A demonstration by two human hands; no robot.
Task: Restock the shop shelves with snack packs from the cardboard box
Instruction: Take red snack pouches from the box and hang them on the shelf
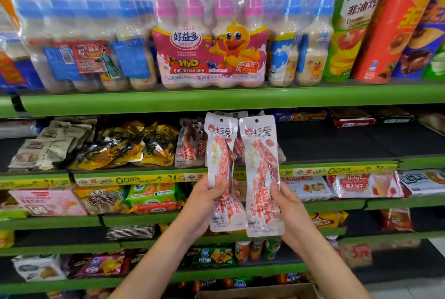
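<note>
Head view: hands each grip long white snack pack, red print: left hand (204, 198) left pack (222, 166), right hand (287, 204) right pack (261, 166).

The pink bottle multipack (212, 57) reads "好益多", "HYD" and "600"; the shelf-edge strip (134, 179) reads "QQ".

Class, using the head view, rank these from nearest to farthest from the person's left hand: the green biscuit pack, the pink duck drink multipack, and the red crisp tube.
Measured from the left hand:
1. Green biscuit pack: just left of the hand, same shelf level.
2. Pink duck drink multipack: top shelf, directly above.
3. Red crisp tube: top shelf, far upper right.
</note>
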